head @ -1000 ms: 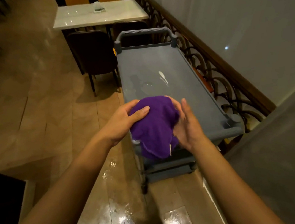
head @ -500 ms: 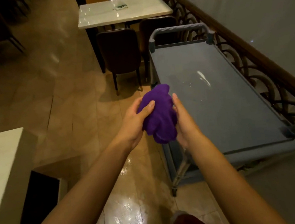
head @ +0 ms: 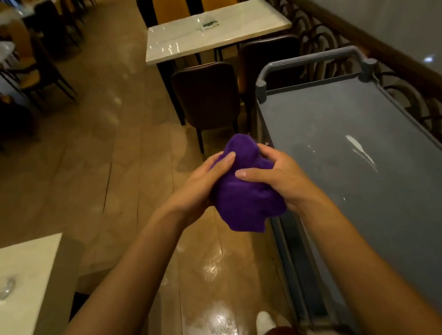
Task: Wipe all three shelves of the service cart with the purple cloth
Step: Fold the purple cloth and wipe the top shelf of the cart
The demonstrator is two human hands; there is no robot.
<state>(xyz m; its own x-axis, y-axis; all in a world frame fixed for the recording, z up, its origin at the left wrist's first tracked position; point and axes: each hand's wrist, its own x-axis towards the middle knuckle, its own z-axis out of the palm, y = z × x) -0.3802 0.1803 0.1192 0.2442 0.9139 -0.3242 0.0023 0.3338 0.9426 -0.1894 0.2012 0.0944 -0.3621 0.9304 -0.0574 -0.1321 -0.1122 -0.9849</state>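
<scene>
Both hands, left (head: 200, 186) and right (head: 279, 177), clench the bunched cloth (head: 243, 200) in the air beside the cart (head: 358, 206); its top shelf shows streaks, probably unwiped; lower shelves hidden; wiping seemingly not begun.

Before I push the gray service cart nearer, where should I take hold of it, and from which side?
Grip the raised handle bar at the cart's far end. It is a rounded horizontal tube arching above the top shelf, with open space under it for the fingers to wrap around. Come from that far end, beside the dark chair. Both hands now hold the purple cloth, so free one first.
</scene>
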